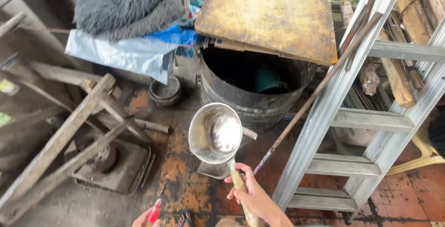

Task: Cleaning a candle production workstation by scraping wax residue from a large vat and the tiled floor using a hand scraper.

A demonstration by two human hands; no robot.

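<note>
My right hand (pixel 252 197) grips the pale wooden handle of a shiny metal ladle-like pot (pixel 215 133), held out with its empty bowl facing me. Just beyond it stands a dark barrel (pixel 252 102), half covered by a stained wooden board (pixel 271 16); a teal scoop (pixel 269 81) lies inside. At the bottom edge my left hand (pixel 144 218) holds a small red-handled tool (pixel 154 211); only a little of this hand shows.
An aluminium ladder (pixel 345 111) leans at the right with a long rod (pixel 320 90) across it. Wooden planks (pixel 60 139) lie crossed at the left over a rusty stove (pixel 113 164). A small dark bowl (pixel 164 91), a blue tarp (pixel 125 53) and grey fur (pixel 127 2) sit behind.
</note>
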